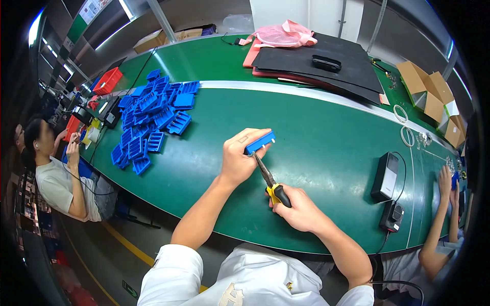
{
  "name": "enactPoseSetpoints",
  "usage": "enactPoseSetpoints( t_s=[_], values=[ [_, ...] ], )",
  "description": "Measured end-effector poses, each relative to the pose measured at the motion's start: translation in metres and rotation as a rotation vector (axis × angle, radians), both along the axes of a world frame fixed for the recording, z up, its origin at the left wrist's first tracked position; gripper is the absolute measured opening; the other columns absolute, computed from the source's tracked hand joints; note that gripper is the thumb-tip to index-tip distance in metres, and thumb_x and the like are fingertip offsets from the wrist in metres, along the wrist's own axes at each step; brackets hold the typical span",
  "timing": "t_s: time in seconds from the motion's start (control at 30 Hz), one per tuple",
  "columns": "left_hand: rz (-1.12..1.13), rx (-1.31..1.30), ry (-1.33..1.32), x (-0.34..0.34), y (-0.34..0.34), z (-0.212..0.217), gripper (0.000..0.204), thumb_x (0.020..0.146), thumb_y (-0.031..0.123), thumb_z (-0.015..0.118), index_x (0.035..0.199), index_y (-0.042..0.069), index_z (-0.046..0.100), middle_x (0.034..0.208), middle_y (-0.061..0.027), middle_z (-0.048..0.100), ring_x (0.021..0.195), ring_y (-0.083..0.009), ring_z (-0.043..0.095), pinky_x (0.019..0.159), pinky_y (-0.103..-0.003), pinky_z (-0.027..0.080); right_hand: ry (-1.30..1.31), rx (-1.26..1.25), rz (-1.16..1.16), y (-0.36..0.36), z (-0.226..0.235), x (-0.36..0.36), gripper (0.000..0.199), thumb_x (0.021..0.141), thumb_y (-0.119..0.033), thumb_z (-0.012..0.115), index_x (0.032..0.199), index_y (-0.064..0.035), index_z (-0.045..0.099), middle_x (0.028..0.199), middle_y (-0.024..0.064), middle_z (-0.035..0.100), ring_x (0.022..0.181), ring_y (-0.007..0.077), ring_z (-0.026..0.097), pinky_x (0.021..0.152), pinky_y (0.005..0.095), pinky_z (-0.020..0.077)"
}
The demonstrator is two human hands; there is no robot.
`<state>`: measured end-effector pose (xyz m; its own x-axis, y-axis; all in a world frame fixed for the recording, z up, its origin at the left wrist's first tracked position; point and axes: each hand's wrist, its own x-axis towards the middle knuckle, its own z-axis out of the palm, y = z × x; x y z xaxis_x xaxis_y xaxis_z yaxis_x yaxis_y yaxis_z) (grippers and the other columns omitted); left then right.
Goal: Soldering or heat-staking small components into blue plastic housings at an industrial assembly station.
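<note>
Above the middle of the green table, my left hand grips a small blue plastic part that has short white pegs along one side. My right hand is closed around the yellow-and-black handles of long-nose pliers. The jaws of the pliers reach the near edge of the blue part, beside my left fingers; whether they pinch a peg I cannot tell. To the left lies a loose heap of similar blue slotted parts.
Black sheets carry a pink mesh bag and a black case at the back. A power bank and a black adapter lie right. Open cardboard boxes stand far right. Co-workers sit at left and right; red bins are far left.
</note>
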<state>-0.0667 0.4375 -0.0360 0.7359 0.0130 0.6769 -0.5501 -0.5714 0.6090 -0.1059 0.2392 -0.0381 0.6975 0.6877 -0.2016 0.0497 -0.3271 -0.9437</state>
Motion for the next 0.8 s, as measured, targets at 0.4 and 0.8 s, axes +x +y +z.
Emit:
enactPoseSetpoints(
  t_s=[0.4,0.8],
  values=[
    [-0.027,-0.021,0.000,-0.001,-0.001,0.000,0.033,0.072,-0.004,0.072,0.104,0.003,0.069,0.092,-0.0127,0.069,0.080,-0.0243,0.067,0.069,-0.030,0.054,-0.114,-0.004,-0.064,0.001,0.001,-0.001,0.019,0.078,-0.009,0.051,0.092,0.0031,0.054,0.069,0.0129,0.056,0.063,0.0208,0.053,0.062,0.0352,0.0436],
    [-0.127,-0.118,0.104,0.008,0.018,-0.002,0.036,0.070,-0.001,0.076,0.105,0.000,0.067,0.095,-0.0106,0.068,0.085,-0.0184,0.067,0.076,-0.029,0.052,-0.016,0.097,0.040,-0.010,0.001,0.007,0.023,0.080,-0.006,0.057,0.102,-0.0012,0.055,0.084,0.0032,0.056,0.078,0.0132,0.054,0.075,0.0280,0.0444]
  ],
)
